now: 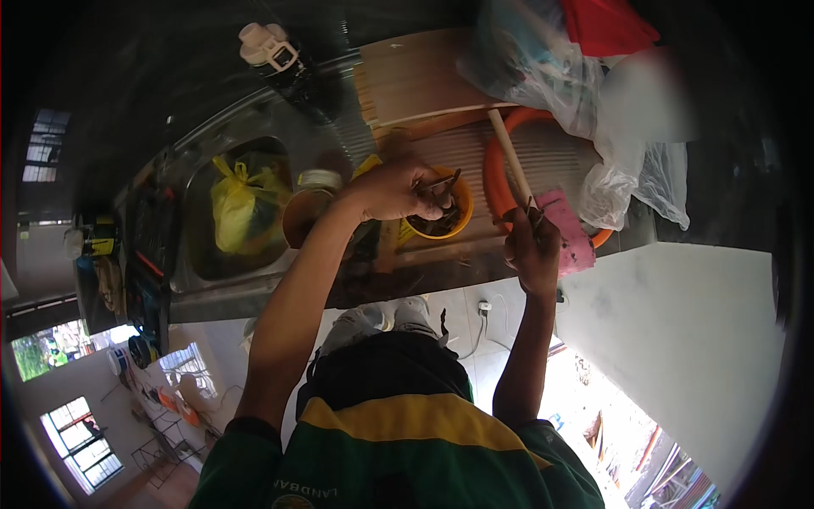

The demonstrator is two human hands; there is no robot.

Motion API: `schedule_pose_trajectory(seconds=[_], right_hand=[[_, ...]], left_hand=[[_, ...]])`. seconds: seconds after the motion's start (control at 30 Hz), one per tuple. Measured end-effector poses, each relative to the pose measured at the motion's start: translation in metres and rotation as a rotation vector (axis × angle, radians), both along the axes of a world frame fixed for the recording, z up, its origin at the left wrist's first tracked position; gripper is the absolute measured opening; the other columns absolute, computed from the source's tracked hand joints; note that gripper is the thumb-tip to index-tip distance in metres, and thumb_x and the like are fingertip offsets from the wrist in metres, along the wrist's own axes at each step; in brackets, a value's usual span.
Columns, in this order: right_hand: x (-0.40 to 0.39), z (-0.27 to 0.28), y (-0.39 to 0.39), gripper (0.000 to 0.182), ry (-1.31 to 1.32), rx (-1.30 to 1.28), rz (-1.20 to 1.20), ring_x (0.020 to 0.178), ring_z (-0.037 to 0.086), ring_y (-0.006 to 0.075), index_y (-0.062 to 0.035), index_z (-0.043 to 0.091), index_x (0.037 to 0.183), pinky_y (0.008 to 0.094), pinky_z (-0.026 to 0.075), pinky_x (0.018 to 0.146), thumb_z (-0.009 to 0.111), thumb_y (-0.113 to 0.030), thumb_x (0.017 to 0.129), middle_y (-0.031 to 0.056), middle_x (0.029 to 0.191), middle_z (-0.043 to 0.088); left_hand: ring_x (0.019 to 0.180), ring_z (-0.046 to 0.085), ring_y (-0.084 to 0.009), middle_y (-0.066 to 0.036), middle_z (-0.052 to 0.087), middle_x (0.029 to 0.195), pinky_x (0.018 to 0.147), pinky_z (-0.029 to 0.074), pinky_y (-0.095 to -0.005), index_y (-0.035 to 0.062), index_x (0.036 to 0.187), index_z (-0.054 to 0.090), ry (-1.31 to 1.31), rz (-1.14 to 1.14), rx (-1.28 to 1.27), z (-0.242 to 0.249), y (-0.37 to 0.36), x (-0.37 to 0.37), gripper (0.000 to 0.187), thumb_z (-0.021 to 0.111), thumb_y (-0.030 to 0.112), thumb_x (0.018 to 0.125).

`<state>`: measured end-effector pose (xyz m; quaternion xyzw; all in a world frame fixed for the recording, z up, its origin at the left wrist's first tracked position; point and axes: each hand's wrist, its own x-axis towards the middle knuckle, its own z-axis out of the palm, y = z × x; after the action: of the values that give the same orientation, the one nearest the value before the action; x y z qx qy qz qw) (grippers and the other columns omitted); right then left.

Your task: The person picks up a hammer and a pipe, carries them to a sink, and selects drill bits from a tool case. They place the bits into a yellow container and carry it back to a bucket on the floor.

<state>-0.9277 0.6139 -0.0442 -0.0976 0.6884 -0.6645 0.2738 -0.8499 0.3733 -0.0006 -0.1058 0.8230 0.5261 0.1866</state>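
Observation:
Over a yellow tub (463, 222) with dark pieces inside, my left hand (407, 188) is closed on a thin dark brown piece (447, 180). My right hand (534, 250) is closed too, to the right of the tub, with a thin dark piece showing at its fingertips; its shape is hard to make out. Close beyond that hand a pale wooden stick (510, 157) leans across an orange basin (494, 174). A pink spotted cloth (566, 233) lies beside my right hand at the counter's edge.
A sink (191, 246) at the left holds a yellow plastic bag (242, 208). Near it stand a brown container (307, 212) and a dark bottle with a pale cap (270, 49). Flattened cardboard (424, 76) lies at the back. Clear plastic bags (543, 68) are at the right.

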Motion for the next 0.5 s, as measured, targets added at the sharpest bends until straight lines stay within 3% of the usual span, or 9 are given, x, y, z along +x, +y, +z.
schedule_pose_trajectory(seconds=[0.07, 0.17, 0.27, 0.3, 0.37, 0.43, 0.5], right_hand=[[0.003, 0.002, -0.007, 0.023, -0.032, -0.008, 0.011, 0.039, 0.035, 0.0019, -0.0035, 0.062, 0.084, 0.0207, 0.022, 0.038, 0.053, -0.020, 0.097, -0.0039, 0.050, 0.041], [0.008, 0.004, -0.017, 0.023, -0.063, -0.020, 0.043, 0.039, 0.035, 0.0022, -0.0045, 0.060, 0.085, 0.0206, 0.023, 0.037, 0.053, -0.022, 0.098, -0.0041, 0.050, 0.041], [0.019, 0.006, -0.028, 0.022, -0.083, -0.065, 0.083, 0.039, 0.035, 0.0021, -0.0064, 0.056, 0.085, 0.0206, 0.023, 0.036, 0.053, -0.024, 0.098, -0.0041, 0.051, 0.041], [0.023, 0.005, -0.030, 0.022, -0.075, -0.073, 0.117, 0.039, 0.035, 0.0021, -0.0064, 0.056, 0.085, 0.0206, 0.023, 0.036, 0.053, -0.024, 0.098, -0.0041, 0.051, 0.041], [0.036, 0.000, -0.038, 0.024, 0.001, -0.170, 0.110, 0.038, 0.035, 0.0027, -0.0091, 0.051, 0.084, 0.0208, 0.024, 0.035, 0.051, -0.027, 0.099, -0.0043, 0.052, 0.039], [0.046, -0.007, -0.045, 0.028, -0.032, -0.206, 0.124, 0.036, 0.033, 0.0034, -0.0113, 0.047, 0.081, 0.0212, 0.023, 0.033, 0.046, -0.031, 0.101, -0.0041, 0.051, 0.037], [0.056, -0.002, -0.057, 0.031, -0.182, -0.422, 0.381, 0.033, 0.029, 0.0046, -0.0118, 0.046, 0.082, 0.0218, 0.022, 0.031, 0.042, -0.035, 0.102, -0.0040, 0.049, 0.034]], left_hand=[[0.076, 0.061, -0.0084, -0.005, 0.067, 0.086, 0.069, 0.049, -0.0264, 0.0010, 0.095, 0.069, 0.046, 0.133, 0.342, -0.006, -0.004, 0.016, 0.017, 0.074, 0.010, 0.082], [0.075, 0.060, -0.0067, -0.006, 0.068, 0.086, 0.065, 0.047, -0.0238, 0.0004, 0.093, 0.068, 0.104, 0.298, 0.483, -0.008, -0.002, 0.035, 0.014, 0.071, 0.013, 0.087], [0.077, 0.064, -0.0116, -0.004, 0.068, 0.085, 0.071, 0.051, -0.0254, -0.0017, 0.095, 0.068, 0.107, 0.449, 0.656, 0.012, -0.005, 0.061, 0.018, 0.069, 0.014, 0.087], [0.077, 0.064, -0.0116, -0.004, 0.068, 0.085, 0.071, 0.051, -0.0254, -0.0017, 0.095, 0.068, 0.128, 0.478, 0.647, 0.011, -0.006, 0.069, 0.018, 0.069, 0.014, 0.087], [0.066, 0.059, -0.0061, -0.003, 0.068, 0.081, 0.055, 0.044, -0.0233, 0.0034, 0.086, 0.064, 0.350, 0.474, 0.533, 0.005, -0.011, 0.091, 0.013, 0.067, 0.016, 0.090], [0.064, 0.059, -0.0072, -0.002, 0.066, 0.077, 0.055, 0.044, -0.0227, 0.0040, 0.085, 0.063, 0.490, 0.544, 0.378, 0.005, -0.015, 0.118, 0.015, 0.065, 0.017, 0.090], [0.066, 0.059, -0.0078, -0.002, 0.063, 0.073, 0.057, 0.045, -0.0228, 0.0026, 0.091, 0.063, 0.677, 0.570, 0.192, 0.013, -0.021, 0.147, 0.013, 0.062, 0.016, 0.090]])
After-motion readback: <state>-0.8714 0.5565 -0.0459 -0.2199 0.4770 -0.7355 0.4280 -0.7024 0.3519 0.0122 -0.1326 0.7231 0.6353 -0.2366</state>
